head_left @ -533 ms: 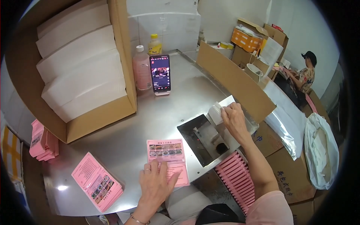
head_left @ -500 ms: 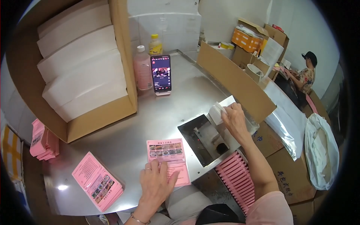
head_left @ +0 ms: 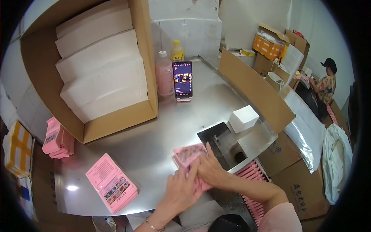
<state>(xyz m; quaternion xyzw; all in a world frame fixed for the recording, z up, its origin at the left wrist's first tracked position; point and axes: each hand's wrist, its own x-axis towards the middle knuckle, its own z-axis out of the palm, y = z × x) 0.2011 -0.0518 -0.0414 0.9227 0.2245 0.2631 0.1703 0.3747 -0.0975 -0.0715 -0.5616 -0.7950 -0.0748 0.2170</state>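
Note:
A pink printed packet lies on the metal table near its front edge. My right hand and my left hand both press on the packet, fingers over its lower part. Just right of the packet is a dark rectangular opening in the table. A white block of folded tissues stands at the far corner of that opening.
A big cardboard box of white tissue stacks fills the left. Pink flat packets are stacked at front left and far left. A phone, pink bottle and yellow bottle stand behind. Another person sits far right.
My right hand left the white tissue block by the opening and came down onto the pink packet beside my left hand. The packet shifted right, toward the opening.

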